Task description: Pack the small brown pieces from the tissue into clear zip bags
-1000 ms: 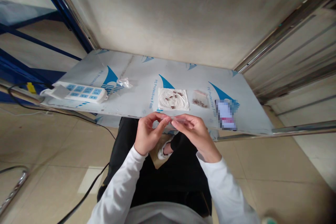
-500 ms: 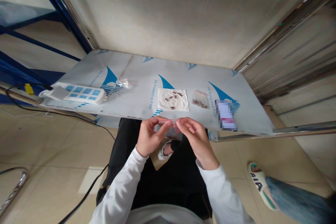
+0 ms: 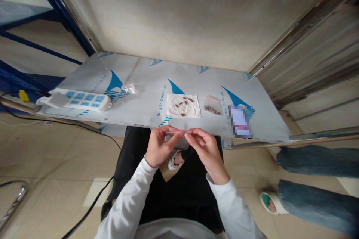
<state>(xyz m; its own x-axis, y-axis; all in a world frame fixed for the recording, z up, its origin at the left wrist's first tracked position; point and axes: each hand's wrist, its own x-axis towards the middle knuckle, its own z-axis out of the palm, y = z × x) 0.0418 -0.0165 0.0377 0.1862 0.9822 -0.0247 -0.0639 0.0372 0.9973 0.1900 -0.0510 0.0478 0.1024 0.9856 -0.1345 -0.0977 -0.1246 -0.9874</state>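
Above my lap, just in front of the table edge, my left hand (image 3: 162, 145) and my right hand (image 3: 206, 151) pinch the top edge of a small clear plastic bag (image 3: 181, 142). The fingertips of both hands nearly meet at the middle of that edge. Whether anything lies inside the bag I cannot tell. Beyond my hands, a white paper tissue (image 3: 172, 112) lies on the table with several small brown pieces (image 3: 181, 103) scattered on it. To its right rests another clear bag (image 3: 214, 102) with small brown pieces in it.
On the metal table (image 3: 146, 106) lie a white power strip (image 3: 84, 99) at left, a crumpled clear bag (image 3: 130, 88), and a phone (image 3: 240, 121) at right. A person's legs in jeans (image 3: 314, 190) stand on the right. A black cable (image 3: 92, 209) runs at lower left.
My right hand has shifted slightly left along the bag's top edge, closer to my left hand. At the right, the other person has stepped, and both legs now show.
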